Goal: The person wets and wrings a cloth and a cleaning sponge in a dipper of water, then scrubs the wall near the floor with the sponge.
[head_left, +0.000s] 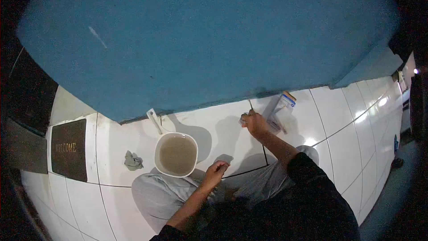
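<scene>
My right hand (255,123) is low over the white floor tiles, its fingers closed around a small pale bit that I cannot make out. Nearer my lap, my left hand (216,172) has its fingers curled together; what they hold, if anything, is hidden. To the left of that hand stands a white dipper (156,151) with brownish, murky water in it, its handle pointing at the wall. A crumpled grey-green cloth (133,161) lies left of the dipper. Just beyond my right hand is a clear plastic packet (285,105) with a blue-and-white end, partly covered by my forearm.
A blue wall (214,40) rises directly in front, meeting the tiled floor (120,143). At the left lies a dark doormat (69,149) reading WELCOME. My crossed legs in grey trousers (158,198) are close to the dipper.
</scene>
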{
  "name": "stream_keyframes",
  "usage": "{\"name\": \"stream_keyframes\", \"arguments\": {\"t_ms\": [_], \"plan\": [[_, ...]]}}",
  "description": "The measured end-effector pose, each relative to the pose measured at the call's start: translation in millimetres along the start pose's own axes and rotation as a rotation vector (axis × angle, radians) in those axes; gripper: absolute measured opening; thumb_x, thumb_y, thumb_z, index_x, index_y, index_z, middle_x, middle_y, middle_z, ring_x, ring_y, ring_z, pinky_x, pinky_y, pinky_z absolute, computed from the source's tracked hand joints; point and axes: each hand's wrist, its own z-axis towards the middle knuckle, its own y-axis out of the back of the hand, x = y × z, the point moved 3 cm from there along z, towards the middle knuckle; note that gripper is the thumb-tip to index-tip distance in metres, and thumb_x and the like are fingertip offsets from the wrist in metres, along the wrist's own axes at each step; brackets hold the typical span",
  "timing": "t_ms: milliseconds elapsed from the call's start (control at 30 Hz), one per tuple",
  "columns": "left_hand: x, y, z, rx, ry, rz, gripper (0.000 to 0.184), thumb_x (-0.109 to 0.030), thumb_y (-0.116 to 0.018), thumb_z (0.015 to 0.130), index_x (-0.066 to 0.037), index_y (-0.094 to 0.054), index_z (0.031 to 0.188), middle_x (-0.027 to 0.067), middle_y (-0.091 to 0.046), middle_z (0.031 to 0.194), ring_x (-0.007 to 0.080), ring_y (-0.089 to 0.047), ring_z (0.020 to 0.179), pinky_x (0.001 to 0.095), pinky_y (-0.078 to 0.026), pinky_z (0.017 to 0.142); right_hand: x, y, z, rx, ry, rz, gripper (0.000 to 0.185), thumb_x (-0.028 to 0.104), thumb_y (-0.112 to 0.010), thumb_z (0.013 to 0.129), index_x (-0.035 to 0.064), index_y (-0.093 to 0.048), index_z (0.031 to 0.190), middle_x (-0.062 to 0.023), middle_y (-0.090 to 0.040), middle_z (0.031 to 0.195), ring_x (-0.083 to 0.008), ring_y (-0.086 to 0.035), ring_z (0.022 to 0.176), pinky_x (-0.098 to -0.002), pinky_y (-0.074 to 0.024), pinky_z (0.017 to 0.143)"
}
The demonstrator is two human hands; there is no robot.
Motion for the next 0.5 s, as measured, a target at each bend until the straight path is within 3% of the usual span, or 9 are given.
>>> {"name": "stream_keyframes", "arguments": {"t_ms": [100,200,400,467,500], "plan": [[-1.2,-0.4,-0.2,-0.014,0.072,0.045,0.019,-0.021,-0.052,0.083,-0.004,-0.058,0.090,-0.0014,-0.048,0.067,0.0086,-0.042,0.061,0.0230,-0.036,0.058,-8.4,-7.4,15.2,-0.075,-0.033,0.122,0.023,0.020,-0.064,0.068,0.0109,-0.057,0.088,-0.0147,-0.052,0.084,-0.0305,-0.057,0.081,-0.0384,-0.0469,0.069],[0.2,3.0,-1.1,0.021,0.132,-0.021,0.019,-0.021,-0.052,0.083,-0.003,-0.058,0.090,-0.0008,-0.050,0.069,0.0089,-0.043,0.063,0.0230,-0.036,0.059,-8.3,5.9,45.4,-0.145,-0.125,-0.001,0.020,0.020,-0.062,0.069,0.0110,-0.057,0.086,-0.0147,-0.052,0.084,-0.0304,-0.056,0.081,-0.0381,-0.0463,0.069],[-8.9,4.5,-4.1,-0.035,0.091,0.018,0.020,-0.020,-0.052,0.084,-0.002,-0.057,0.090,-0.0010,-0.051,0.072,0.0088,-0.044,0.066,0.0229,-0.037,0.060,-2.2,2.6,20.0,-0.044,-0.050,0.145,0.016,0.020,-0.060,0.069,0.0116,-0.057,0.083,-0.0136,-0.052,0.082,-0.0302,-0.056,0.080,-0.0382,-0.0464,0.068],[-7.8,1.2,-4.0,-0.023,0.082,-0.004,0.019,-0.020,-0.052,0.084,-0.002,-0.057,0.090,-0.0013,-0.051,0.071,0.0085,-0.044,0.065,0.0227,-0.036,0.060,-4.4,-4.8,-3.3,-0.067,0.029,0.329,0.017,0.021,-0.049,0.074,0.0115,-0.056,0.086,-0.0102,-0.051,0.081,-0.0268,-0.056,0.074,-0.0364,-0.0471,0.062],[-7.9,-0.4,-2.3,-0.011,0.068,-0.020,0.019,-0.020,-0.052,0.084,-0.002,-0.057,0.090,-0.0016,-0.050,0.070,0.0083,-0.043,0.065,0.0226,-0.036,0.059,-2.2,-3.6,-6.9,-0.103,0.102,0.036,0.015,0.020,-0.047,0.075,0.0119,-0.057,0.083,-0.0101,-0.051,0.083,-0.0268,-0.056,0.074,-0.0365,-0.0467,0.062]]}}
